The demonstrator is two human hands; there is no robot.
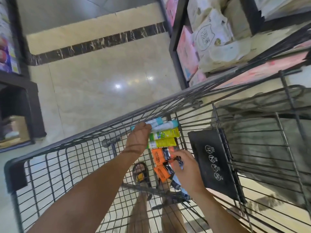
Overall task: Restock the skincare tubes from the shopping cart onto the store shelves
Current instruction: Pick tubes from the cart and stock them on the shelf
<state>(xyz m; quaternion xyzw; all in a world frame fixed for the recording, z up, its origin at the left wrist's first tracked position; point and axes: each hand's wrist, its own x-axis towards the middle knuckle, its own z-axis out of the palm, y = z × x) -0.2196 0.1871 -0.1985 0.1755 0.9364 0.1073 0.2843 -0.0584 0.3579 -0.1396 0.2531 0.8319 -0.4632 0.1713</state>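
Left hand [138, 138] grasping teal tubes [165, 124], right hand [186, 170] gripping orange tubes [158, 156]; wire cart [80, 136], glossy tiled floor [101, 73], shelves [175, 31] beside.

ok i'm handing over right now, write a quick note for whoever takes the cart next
Left hand: inside the cart, fingers curled over the white tubes at the far end of the row.
Right hand: pinching the dark end of the orange tubes at the near end.
Green tubes: lying between those two sets, untouched.
Done: no tubes show on the shelves; every tube in view is in the cart.
Left: lift the tubes out and shelve them. The shelves in view hold boxed packs; the tubes' spot is not in view.
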